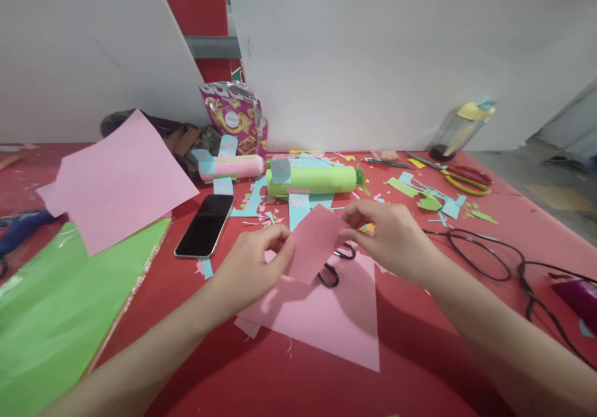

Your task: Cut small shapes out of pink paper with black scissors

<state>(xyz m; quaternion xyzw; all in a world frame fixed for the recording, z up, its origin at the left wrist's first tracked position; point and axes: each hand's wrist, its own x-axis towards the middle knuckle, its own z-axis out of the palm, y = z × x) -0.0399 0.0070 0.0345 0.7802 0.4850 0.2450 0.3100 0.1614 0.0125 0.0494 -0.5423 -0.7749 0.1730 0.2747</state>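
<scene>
Left hand (254, 264): pinching the left edge of the small pink piece between thumb and fingers.
Right hand (396, 239): curled, holding the upper right edge of the same piece by the fingertips.
Small pink piece (313, 243): raised between both hands, above a pink sheet (340, 323) on the red table (280, 379).
Done, seemingly: wrapping of the green roll (317, 180) and pink roll (233, 168), both with blue tabs.
Remaining, probably: work on the small pink piece, joined to nothing visible; whether fully trimmed, cannot tell.
Rolls: two; one green, just beyond the hands, and one pink, beyond the left hand.
Pink paper: one piece held, one sheet below the hands, at least two overlapping sheets (125, 183) left of the left hand.
Black loop handles (334, 283): two, between the hands, presumably of one pair of scissors.
Red-and-yellow scissors (445, 171): one pair, beyond the right hand.
Phone (205, 226): one, just beyond the left hand.
Bottle (461, 132): one, well beyond the right hand.
Paper scraps (452, 205): too many to count, beyond both hands.
</scene>
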